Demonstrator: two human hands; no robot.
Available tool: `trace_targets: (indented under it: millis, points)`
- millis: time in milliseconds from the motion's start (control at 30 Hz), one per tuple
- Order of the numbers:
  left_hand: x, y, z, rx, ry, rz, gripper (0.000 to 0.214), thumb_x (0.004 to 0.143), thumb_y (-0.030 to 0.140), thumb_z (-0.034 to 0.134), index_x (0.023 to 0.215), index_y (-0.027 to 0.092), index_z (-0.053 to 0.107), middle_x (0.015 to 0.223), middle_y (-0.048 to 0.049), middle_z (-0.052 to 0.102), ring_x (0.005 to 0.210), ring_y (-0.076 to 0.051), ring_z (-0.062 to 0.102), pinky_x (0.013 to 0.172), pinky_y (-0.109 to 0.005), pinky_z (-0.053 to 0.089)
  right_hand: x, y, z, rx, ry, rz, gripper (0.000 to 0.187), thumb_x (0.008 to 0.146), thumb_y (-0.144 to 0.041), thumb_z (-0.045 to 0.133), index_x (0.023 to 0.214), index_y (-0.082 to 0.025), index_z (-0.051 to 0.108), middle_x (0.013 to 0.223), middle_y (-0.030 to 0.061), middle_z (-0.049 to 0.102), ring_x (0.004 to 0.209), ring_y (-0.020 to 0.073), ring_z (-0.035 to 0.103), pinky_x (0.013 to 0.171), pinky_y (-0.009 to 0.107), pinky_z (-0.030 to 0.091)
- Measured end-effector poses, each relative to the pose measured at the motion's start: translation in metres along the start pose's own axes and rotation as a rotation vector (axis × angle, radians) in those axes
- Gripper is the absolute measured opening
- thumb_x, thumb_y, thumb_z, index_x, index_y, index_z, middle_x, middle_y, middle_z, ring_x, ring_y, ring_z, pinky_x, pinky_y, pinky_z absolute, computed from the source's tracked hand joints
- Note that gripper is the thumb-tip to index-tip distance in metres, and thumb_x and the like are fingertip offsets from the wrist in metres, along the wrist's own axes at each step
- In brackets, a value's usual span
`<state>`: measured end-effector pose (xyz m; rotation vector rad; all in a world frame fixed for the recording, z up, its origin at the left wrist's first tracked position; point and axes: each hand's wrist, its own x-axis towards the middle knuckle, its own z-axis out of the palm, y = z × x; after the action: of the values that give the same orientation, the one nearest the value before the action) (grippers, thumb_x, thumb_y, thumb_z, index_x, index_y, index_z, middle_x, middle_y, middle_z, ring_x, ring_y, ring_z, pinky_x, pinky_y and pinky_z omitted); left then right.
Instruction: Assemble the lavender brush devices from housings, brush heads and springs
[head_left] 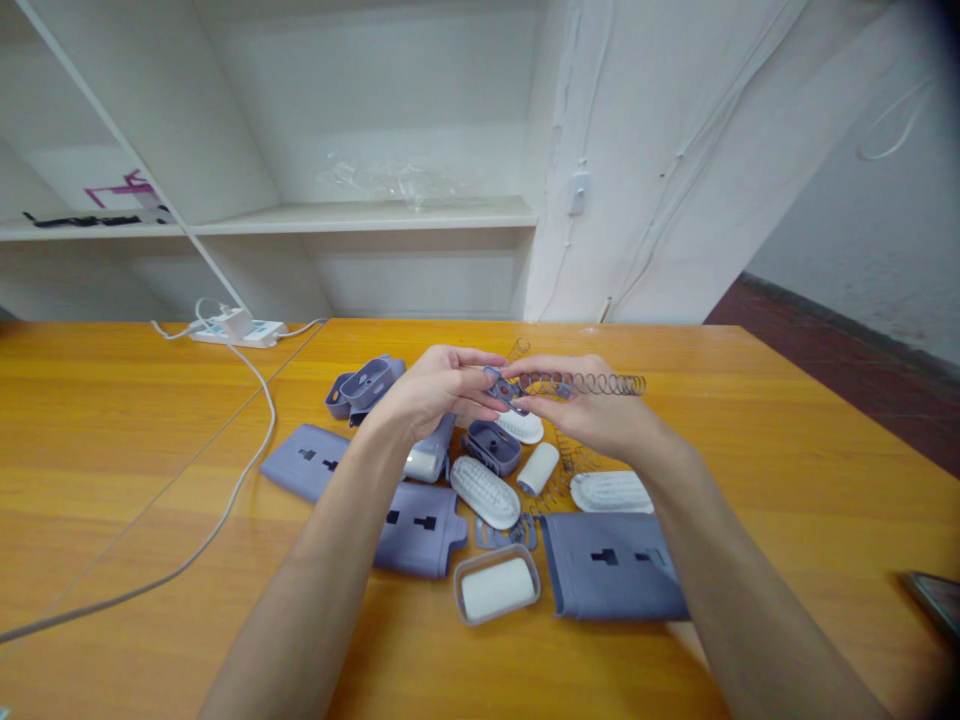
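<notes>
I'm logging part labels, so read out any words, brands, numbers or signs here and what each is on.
Nothing here can be read.
Purple panels: only dark slot cut-outs, no lettering.
Power strip: print too small.
Magenta shape on shelf: blurred.
Spring and small purple part: no marking visible.

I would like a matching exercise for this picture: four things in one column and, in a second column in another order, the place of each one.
Things
1. spring
2. small purple piece
3. power strip
4. clear box

Places
A. at the far edge of the table, on the left
B. at the fingertips of the left hand
C. on the table, nearest to the camera, with a white block inside
D. in the right hand, sticking out to the right

Pairs: 1-D, 2-B, 3-A, 4-C
</notes>
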<state>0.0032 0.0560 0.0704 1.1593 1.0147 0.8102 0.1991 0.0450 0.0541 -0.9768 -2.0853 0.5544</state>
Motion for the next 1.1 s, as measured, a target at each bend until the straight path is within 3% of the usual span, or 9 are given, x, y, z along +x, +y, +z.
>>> trace_targets:
  millis: [300,667,833,1100]
  points:
    - [0.005,-0.006,0.003,-0.017,0.06,0.022,0.04,0.07,0.005,0.068,0.11,0.004,0.065,0.074,-0.0122,0.073,0.058,-0.017,0.068,0.058,-0.028,0.059,0.002,-0.002,0.005,-0.006,0.029,0.003,0.023,0.077,-0.02,0.071,0.1,-0.024,0.074,0.1,0.0021,0.076,0.093,0.0199,0.072,0.087,0.034,0.056]
    - [0.007,-0.01,0.013,-0.082,0.106,0.086,0.036,0.072,-0.001,0.064,0.107,0.007,0.06,0.079,-0.0084,0.071,0.06,-0.015,0.068,0.058,-0.027,0.057,0.003,-0.002,0.007,-0.032,0.099,0.025,0.023,0.078,-0.017,0.068,0.099,-0.024,0.074,0.097,0.0008,0.077,0.09,0.0188,0.072,0.082,0.03,0.056]
    - [0.013,-0.015,0.026,-0.135,0.199,0.254,0.036,0.075,0.003,0.063,0.105,0.013,0.048,0.075,-0.0024,0.068,0.055,-0.012,0.063,0.048,-0.023,0.051,0.004,0.0,0.006,-0.103,0.202,0.04,0.021,0.079,-0.021,0.069,0.099,-0.024,0.074,0.1,0.0018,0.076,0.095,0.0211,0.071,0.082,0.032,0.056]
    - [0.02,-0.025,0.033,-0.107,0.275,0.439,0.028,0.077,0.014,0.066,0.103,0.011,0.056,0.07,-0.0013,0.066,0.048,-0.009,0.057,0.04,-0.019,0.045,0.004,-0.001,0.006,-0.117,0.271,0.013,0.022,0.078,-0.02,0.07,0.1,-0.024,0.073,0.102,0.0008,0.076,0.096,0.0205,0.071,0.086,0.033,0.055]
